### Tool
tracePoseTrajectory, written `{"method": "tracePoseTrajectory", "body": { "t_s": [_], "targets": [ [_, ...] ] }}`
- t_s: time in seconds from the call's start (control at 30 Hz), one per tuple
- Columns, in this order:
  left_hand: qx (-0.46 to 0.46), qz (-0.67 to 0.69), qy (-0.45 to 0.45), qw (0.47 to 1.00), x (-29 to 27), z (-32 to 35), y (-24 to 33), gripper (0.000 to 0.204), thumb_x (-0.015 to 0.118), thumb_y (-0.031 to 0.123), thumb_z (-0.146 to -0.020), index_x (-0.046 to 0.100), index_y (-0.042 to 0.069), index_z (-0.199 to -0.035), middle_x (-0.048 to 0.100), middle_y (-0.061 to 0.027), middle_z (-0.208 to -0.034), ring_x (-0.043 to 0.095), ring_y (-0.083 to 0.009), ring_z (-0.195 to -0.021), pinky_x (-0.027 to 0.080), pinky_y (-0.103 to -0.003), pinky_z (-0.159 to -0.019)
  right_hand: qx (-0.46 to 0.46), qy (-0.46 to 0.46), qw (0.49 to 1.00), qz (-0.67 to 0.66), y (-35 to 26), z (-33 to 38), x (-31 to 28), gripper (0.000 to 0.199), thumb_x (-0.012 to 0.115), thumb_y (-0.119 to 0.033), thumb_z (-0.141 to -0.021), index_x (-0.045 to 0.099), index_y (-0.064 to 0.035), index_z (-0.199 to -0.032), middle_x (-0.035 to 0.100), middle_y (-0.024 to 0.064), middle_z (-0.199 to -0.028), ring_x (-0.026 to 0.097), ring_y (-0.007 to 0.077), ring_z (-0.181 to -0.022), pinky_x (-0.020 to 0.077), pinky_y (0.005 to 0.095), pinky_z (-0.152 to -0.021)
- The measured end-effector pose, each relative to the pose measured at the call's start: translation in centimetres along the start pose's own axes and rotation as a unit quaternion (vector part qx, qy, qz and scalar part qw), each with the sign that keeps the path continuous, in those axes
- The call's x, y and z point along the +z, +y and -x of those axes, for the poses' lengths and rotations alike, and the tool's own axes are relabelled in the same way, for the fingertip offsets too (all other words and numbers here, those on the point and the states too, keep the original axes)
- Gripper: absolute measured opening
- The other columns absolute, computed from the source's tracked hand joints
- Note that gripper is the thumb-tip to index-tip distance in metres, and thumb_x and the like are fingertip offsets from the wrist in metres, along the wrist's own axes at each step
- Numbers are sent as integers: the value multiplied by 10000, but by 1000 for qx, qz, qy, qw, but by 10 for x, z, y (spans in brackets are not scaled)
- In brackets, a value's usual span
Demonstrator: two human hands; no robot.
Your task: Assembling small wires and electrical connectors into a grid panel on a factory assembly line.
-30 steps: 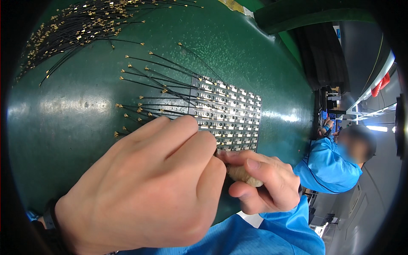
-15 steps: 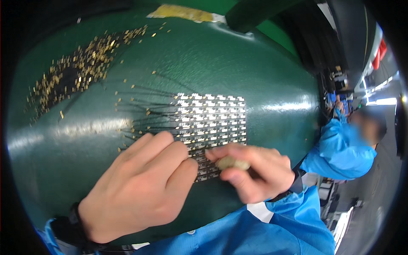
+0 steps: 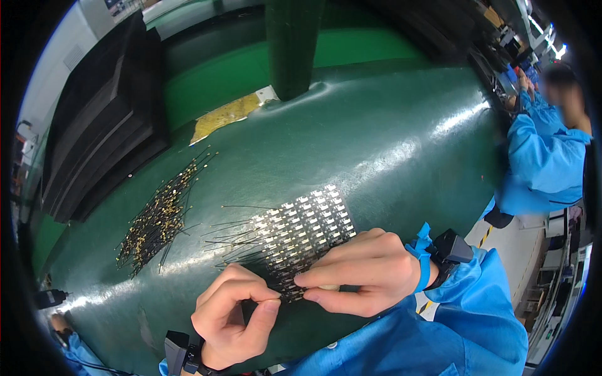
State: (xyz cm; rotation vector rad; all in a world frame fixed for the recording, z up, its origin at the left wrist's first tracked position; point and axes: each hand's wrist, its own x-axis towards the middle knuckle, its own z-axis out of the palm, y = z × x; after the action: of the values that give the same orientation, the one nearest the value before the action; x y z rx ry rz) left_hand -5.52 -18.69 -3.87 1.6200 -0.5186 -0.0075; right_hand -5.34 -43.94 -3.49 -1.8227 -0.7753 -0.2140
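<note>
A panel of small black circuit boards with silvery parts [image 3: 307, 219] lies on the green work surface, its rows slanting. Several thin black cables [image 3: 235, 233] run off its left side. My left hand [image 3: 232, 316] is at the panel's near left corner, thumb and forefinger pinched; what sits between the tips is too small to tell. Over the panel's near right part rests my right hand [image 3: 364, 272], fingers bent and closed, the forefinger and thumb tips close to the boards. A pale yellowish piece [image 3: 329, 287] shows under its fingers; whether held or worn I cannot tell.
A heap of black cables with gold-coloured ends [image 3: 160, 219] lies to the left. Behind it stand thick black slabs [image 3: 100, 119]. A green post [image 3: 295, 50] rises at the back beside a yellow strip [image 3: 224, 117]. A person in blue [image 3: 542, 150] is at the far right.
My view has shifted and turned, so the panel appears slanted and more background shows. My left hand has turned, exposing its thumb and pinch; my right fingers now cover more of the pale piece.
</note>
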Motion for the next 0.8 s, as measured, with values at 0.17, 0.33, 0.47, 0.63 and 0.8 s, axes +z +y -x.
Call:
{"method": "tracePoseTrajectory", "body": {
  "t_s": [0.17,0.33,0.47,0.63,0.8],
  "targets": [
    [25,-5,-21,999,-3,-3,-6,147,792,-101,-832,724,-62,-956,720,-139,-877,670,-209,-761,506,-308,-688,2,11,1000,3,2,-3,3,244,883,-19,-850,824,40,-1078,804,143,-870,776,230,-648,595,297,-530],
    [19,-14,-32,999,-3,-8,-4,155,797,-101,-829,733,-57,-963,727,-139,-877,669,-207,-754,508,-312,-685,-16,31,999,-14,3,-5,5,270,868,-10,-834,805,38,-1092,758,120,-832,731,237,-618,561,332,-512],
    [29,-34,-54,998,-1,-9,1,172,806,-103,-817,738,-53,-967,729,-135,-871,669,-209,-746,512,-315,-679,-32,43,998,-24,2,-4,4,277,848,7,-821,786,45,-1089,734,109,-823,710,246,-614,546,355,-510],
    [25,-48,-35,998,-1,-4,1,180,812,-102,-805,743,-49,-963,727,-137,-868,664,-215,-739,513,-321,-675,-30,28,999,-34,3,-2,5,248,850,11,-831,796,40,-1071,769,128,-867,750,261,-663,580,339,-540],
    [69,-93,-4,993,0,-12,-2,205,823,-91,-777,752,-45,-964,699,-137,-843,649,-243,-724,503,-347,-660,60,40,997,-9,-4,13,-38,233,840,43,-871,793,72,-1098,799,197,-914,798,251,-712,621,326,-593]
  ]
}}
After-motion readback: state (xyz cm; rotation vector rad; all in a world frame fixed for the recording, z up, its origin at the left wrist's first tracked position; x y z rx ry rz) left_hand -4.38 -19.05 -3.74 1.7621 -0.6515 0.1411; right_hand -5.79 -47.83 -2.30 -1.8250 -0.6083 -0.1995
